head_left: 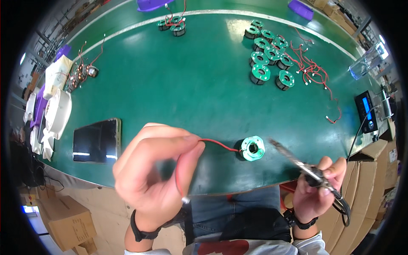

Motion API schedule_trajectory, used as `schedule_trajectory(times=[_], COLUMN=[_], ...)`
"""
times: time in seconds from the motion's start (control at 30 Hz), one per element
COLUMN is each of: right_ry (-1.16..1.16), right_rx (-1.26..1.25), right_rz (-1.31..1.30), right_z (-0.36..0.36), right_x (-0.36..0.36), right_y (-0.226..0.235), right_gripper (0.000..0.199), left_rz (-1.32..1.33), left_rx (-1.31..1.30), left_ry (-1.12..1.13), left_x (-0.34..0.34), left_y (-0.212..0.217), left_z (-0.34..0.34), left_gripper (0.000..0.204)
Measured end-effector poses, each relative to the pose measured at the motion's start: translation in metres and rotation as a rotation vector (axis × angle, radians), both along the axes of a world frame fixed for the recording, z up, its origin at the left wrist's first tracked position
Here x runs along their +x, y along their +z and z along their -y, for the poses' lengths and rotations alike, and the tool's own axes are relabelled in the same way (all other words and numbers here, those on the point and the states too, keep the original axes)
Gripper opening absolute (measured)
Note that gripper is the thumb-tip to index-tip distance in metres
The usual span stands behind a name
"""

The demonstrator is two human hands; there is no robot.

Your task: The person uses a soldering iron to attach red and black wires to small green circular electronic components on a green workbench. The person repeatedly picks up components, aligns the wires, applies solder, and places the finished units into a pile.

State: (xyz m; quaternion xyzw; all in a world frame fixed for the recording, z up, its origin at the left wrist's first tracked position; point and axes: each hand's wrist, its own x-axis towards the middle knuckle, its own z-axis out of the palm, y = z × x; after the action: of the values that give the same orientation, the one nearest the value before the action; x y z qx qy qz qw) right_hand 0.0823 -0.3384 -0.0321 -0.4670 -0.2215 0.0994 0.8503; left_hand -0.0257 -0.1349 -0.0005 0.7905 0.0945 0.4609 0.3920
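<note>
My left hand [155, 165] pinches a thin red wire [217, 143] between thumb and forefinger. One end of the wire, with a small white connector [185, 199], dangles below that hand. Its other end meets the left edge of a round green circuit board with a center hole [258, 154], which sits near the table's front edge. To the right, my right hand [318, 182] grips a soldering iron [299, 163] by its dark handle. The iron's tip points up and left toward the board, apart from it; the tip looks blurred.
Several similar green ring boards [260, 73] and a tangle of red wires [312, 70] lie at the far right. A soldering station [366, 111] stands at the right edge. At left are a phone [97, 141], a white container [58, 111] and wired metal parts [78, 76].
</note>
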Motion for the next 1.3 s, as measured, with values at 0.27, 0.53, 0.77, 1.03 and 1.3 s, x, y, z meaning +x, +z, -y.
schedule_trajectory(times=[0.27, 0.53, 0.77, 1.03, 1.3], right_ry=[-0.444, -0.55, -0.503, -0.448, -0.441], right_rx=[0.119, 0.052, -0.002, 0.011, -0.007], right_rz=[0.168, 0.107, 0.093, 0.135, 0.122], right_z=[0.05, 0.086, 0.091, 0.073, 0.067], right_x=[0.031, 0.022, 0.015, 0.018, 0.012], right_y=[0.019, 0.0, -0.007, -0.012, -0.01], right_gripper=[0.026, 0.031, 0.033, 0.032, 0.033], left_rz=[-0.597, -0.89, -0.67, -0.69, -0.805], left_rx=[0.16, -0.038, 0.276, 0.337, 0.279], left_ry=[-0.379, -0.536, -0.231, -0.166, -0.243], left_x=[0.077, 0.196, 0.095, 0.01, 0.042], left_y=[0.097, 0.105, 0.108, 0.047, 0.015], left_z=[-0.018, -0.005, -0.043, 0.008, 0.006], left_gripper=[0.009, 0.083, 0.037, 0.039, 0.029])
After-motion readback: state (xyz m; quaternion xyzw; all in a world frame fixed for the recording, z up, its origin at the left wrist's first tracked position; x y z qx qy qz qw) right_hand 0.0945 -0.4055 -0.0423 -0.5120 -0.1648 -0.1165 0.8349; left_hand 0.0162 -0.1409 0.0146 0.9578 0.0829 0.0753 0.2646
